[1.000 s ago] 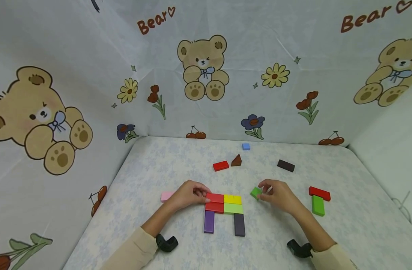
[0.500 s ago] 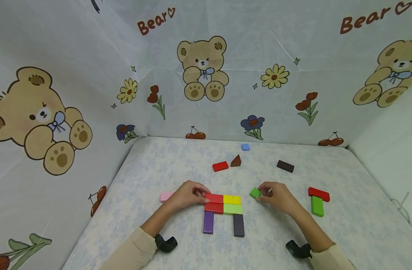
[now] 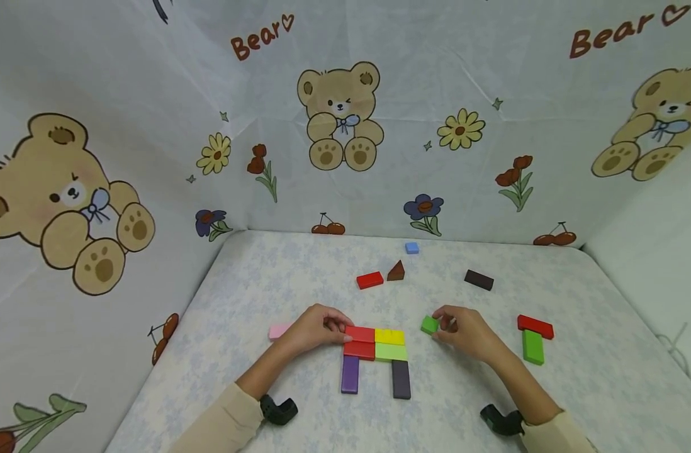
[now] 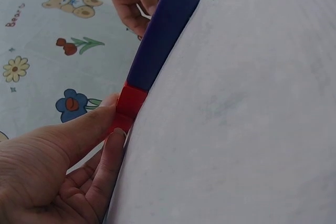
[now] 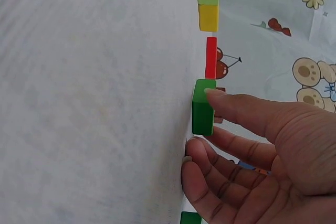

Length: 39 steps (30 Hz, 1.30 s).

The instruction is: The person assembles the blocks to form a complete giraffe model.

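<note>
My left hand (image 3: 316, 328) pinches the left end of the upper red block (image 3: 360, 334), thumb and a finger on either side in the left wrist view. This block lies against a lower red block (image 3: 359, 350), a yellow block (image 3: 389, 337) and a light green block (image 3: 391, 353). Below them, a purple block (image 3: 350, 375) and a dark grey block (image 3: 401, 380) extend like two legs. To the right of this group, my right hand (image 3: 466, 328) holds a small green block (image 5: 203, 106) between thumb and forefinger, close to the tabletop.
Farther back lie a red block (image 3: 370, 280), a brown triangle block (image 3: 396, 270), a blue block (image 3: 412, 248) and a black block (image 3: 479, 280). At right, a red block (image 3: 535, 326) touches a green one (image 3: 533, 347). A pink block (image 3: 279, 331) sits partly behind my left hand.
The small green block has turned slightly in my right fingers, its edges now squarer to the view. My left hand and the block group hold their places.
</note>
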{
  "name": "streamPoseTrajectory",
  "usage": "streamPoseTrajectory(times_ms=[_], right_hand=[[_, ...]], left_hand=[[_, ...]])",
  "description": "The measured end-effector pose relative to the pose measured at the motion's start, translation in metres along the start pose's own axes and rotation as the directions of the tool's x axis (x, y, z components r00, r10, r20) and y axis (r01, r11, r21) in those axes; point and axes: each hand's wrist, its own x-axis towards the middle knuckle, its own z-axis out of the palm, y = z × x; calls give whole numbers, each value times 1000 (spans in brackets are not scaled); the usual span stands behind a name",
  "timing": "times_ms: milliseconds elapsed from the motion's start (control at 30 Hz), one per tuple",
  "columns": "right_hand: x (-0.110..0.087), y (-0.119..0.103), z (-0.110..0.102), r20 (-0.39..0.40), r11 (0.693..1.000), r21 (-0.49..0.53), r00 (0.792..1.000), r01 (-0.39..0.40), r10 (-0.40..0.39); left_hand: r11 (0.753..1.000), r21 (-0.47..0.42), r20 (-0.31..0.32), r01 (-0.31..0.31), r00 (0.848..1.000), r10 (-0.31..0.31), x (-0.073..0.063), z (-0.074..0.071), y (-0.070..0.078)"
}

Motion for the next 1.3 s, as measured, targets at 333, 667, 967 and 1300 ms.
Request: streamPoseTrajectory(times_ms=[333, 667, 967, 1300], right_hand=[[1, 1, -1, -9, 1000, -16, 1000, 12, -12], [1, 1, -1, -36, 998, -7, 998, 58, -58], [-10, -28, -2, -64, 990, 26, 989, 139, -137], [-27, -67, 9, -5, 971, 77, 974, 227, -228]], left_hand=[[1000, -17, 3, -5, 1000, 5, -1, -1, 4], [1000, -7, -22, 2, 1000, -2, -1, 3, 5], [1000, -15, -27, -7, 1000, 7, -2, 2, 4], [1000, -17, -1, -12, 1000, 12, -1, 0, 0]])
